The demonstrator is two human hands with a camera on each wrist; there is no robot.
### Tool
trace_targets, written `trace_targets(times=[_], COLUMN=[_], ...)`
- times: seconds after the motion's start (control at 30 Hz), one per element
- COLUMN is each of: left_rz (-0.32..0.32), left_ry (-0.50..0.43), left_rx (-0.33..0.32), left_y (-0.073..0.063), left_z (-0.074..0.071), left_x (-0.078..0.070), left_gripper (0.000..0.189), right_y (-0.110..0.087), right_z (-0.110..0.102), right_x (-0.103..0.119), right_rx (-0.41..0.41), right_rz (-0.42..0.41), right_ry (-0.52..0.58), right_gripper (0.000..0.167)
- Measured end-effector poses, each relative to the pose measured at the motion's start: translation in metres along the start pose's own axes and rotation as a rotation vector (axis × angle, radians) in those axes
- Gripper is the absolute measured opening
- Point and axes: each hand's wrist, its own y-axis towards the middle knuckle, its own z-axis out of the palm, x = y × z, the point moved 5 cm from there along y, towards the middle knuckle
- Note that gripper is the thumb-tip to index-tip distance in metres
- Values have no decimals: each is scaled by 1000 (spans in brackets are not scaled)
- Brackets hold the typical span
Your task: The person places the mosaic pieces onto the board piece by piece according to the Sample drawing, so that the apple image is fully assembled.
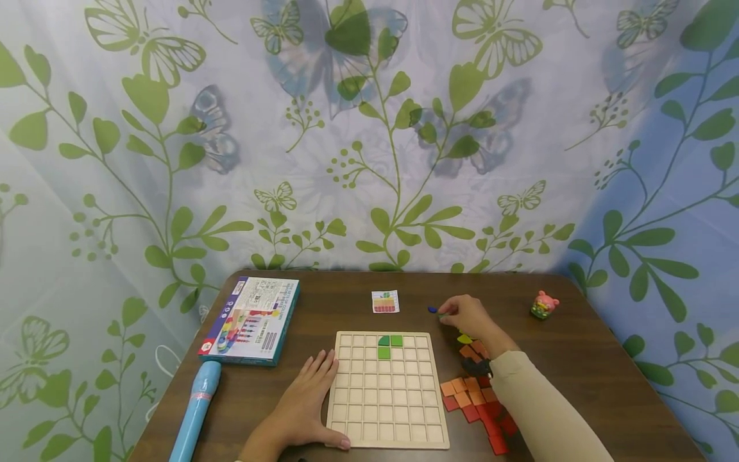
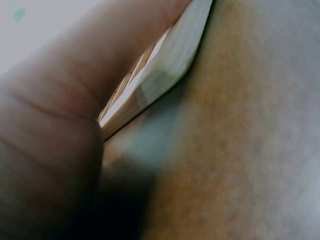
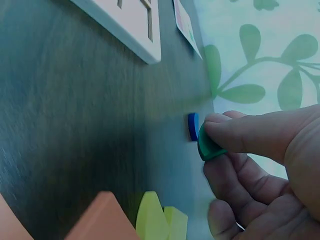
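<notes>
A light wooden grid board (image 1: 387,391) lies at the front middle of the table, with several green tiles (image 1: 383,353) in its top rows. My left hand (image 1: 303,401) rests along the board's left edge, fingers spread and thumb at the lower corner. In the left wrist view the thumb (image 2: 60,100) lies against the board's side. Beyond the board's upper right, my right hand (image 1: 466,316) pinches a green quarter-round tile (image 3: 209,142) between thumb and fingers. A blue tile (image 3: 193,126) lies on the table just past it.
Orange tiles (image 1: 462,386) and red tiles (image 1: 491,420) lie right of the board, yellow-green ones (image 1: 464,338) above them. A small pattern card (image 1: 385,301) lies behind the board. At left are a box (image 1: 254,321) and a blue microphone (image 1: 197,404); at right, a pink figurine (image 1: 544,304).
</notes>
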Motion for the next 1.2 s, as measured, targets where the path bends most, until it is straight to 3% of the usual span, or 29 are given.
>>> trace_targets(times=[0.37, 0.73, 1.03, 1.2], left_rz=[3, 5, -6, -10], left_ry=[-1, 3, -2, 1], left_rx=[-7, -4, 7, 11], left_y=[-1, -1, -1, -1], left_z=[1, 1, 1, 2], left_x=[2, 2, 2, 2], left_gripper=[149, 148, 149, 149], right_y=[-9, -18, -21, -21], right_z=[20, 42, 63, 73], right_x=[26, 58, 69, 71], right_rx=[44, 138, 252, 267], right_rz=[-69, -153, -244, -260], right_ry=[71, 106, 193, 171], right_gripper=[11, 17, 14, 12])
